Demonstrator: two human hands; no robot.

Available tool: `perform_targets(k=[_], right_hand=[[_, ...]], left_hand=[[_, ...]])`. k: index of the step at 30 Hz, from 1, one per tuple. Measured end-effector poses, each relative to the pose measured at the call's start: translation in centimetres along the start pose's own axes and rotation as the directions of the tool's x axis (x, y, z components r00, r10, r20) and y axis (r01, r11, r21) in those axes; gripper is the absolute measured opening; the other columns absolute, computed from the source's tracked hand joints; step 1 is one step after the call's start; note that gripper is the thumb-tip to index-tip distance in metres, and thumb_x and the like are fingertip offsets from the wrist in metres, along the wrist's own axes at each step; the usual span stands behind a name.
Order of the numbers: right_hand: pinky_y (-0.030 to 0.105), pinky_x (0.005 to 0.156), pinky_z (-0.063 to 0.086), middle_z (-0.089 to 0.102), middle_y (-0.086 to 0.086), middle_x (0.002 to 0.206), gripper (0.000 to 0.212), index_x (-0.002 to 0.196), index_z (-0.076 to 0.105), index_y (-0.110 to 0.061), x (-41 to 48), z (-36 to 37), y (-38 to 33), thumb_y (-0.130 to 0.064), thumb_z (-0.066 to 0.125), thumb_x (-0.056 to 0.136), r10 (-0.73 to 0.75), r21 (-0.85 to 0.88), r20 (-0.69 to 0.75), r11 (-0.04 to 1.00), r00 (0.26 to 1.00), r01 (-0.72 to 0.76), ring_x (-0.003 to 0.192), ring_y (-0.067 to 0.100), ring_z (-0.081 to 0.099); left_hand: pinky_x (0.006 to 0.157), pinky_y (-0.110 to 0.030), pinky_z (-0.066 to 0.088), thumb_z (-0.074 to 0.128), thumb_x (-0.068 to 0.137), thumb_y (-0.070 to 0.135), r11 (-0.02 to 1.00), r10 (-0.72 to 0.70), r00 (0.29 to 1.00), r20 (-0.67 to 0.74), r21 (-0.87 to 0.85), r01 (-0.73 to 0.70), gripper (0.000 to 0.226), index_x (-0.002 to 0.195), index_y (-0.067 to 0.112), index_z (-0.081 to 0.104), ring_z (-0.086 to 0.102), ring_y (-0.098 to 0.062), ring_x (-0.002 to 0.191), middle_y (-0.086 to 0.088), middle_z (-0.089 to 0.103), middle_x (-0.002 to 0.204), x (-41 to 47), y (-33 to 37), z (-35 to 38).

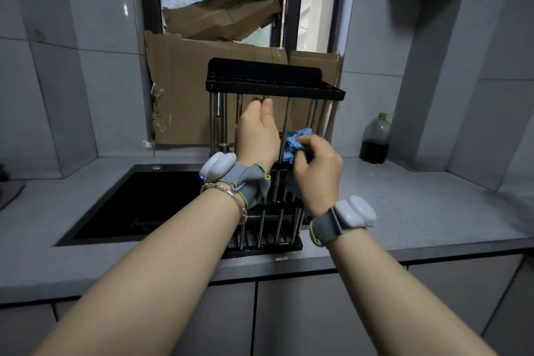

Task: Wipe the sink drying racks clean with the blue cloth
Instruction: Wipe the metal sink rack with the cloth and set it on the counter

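Observation:
A drying rack (274, 86) with black end frames and steel bars is held upright in front of me over the right side of the sink. My left hand (255, 131) grips one of its steel bars near the upper black frame. My right hand (316, 170) holds a crumpled blue cloth (294, 143) wrapped against a bar on the rack's right side. A second rack (265, 244) of the same kind lies flat across the sink's right end, below my hands.
The black sink (135, 205) is set in a grey counter (419, 211). A plastic bottle (375, 140) of dark liquid stands at the back right. Cardboard sheets (185, 87) lean in the window behind the rack. Grey tiled walls close both sides.

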State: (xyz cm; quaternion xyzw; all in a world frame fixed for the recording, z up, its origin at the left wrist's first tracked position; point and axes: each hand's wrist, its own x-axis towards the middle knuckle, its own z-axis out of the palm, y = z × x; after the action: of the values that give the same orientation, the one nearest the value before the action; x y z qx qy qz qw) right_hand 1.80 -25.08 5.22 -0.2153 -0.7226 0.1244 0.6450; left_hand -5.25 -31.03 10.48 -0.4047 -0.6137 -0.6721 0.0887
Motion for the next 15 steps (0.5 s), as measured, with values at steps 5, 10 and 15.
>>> perform_targets(k=[5,10,15], right_hand=[[0.005,0.065,0.042,0.058,0.001,0.081,0.024,0.085,0.047,-0.014,4.0,-0.8,-3.2,0.005,0.06,0.079,0.255,0.337,-0.214,0.925,0.943,-0.174,0.072,0.008,0.056],[0.007,0.06,0.043,0.055,-0.014,0.066,0.024,0.082,0.047,-0.017,4.4,-0.3,-3.6,0.002,0.061,0.077,0.34,0.357,-0.195,0.898,0.92,-0.256,0.058,-0.007,0.054],[0.014,0.063,0.045,0.058,-0.006,0.076,0.018,0.087,0.056,-0.012,0.6,-0.2,-1.4,0.003,0.062,0.079,0.299,0.211,-0.076,0.937,0.951,-0.278,0.066,0.007,0.054]], left_hand=[[0.056,-0.033,0.016,0.036,0.102,0.022,1.0,0.011,0.999,-0.042,0.008,-0.011,0.041,0.062,0.019,0.028,0.031,-0.012,0.052,0.001,0.035,0.057,-0.4,0.4,0.3],[0.056,-0.031,0.018,0.034,0.102,0.023,0.999,0.022,0.999,-0.026,0.043,-0.021,0.041,0.062,0.019,0.027,0.032,-0.016,0.054,0.002,0.034,0.058,-0.1,0.3,-0.2],[0.058,-0.03,0.021,0.034,0.102,0.024,0.999,0.007,1.0,-0.019,0.044,-0.006,0.041,0.062,0.019,0.028,0.034,-0.025,0.063,0.002,0.035,0.059,-0.3,0.4,-0.2]])
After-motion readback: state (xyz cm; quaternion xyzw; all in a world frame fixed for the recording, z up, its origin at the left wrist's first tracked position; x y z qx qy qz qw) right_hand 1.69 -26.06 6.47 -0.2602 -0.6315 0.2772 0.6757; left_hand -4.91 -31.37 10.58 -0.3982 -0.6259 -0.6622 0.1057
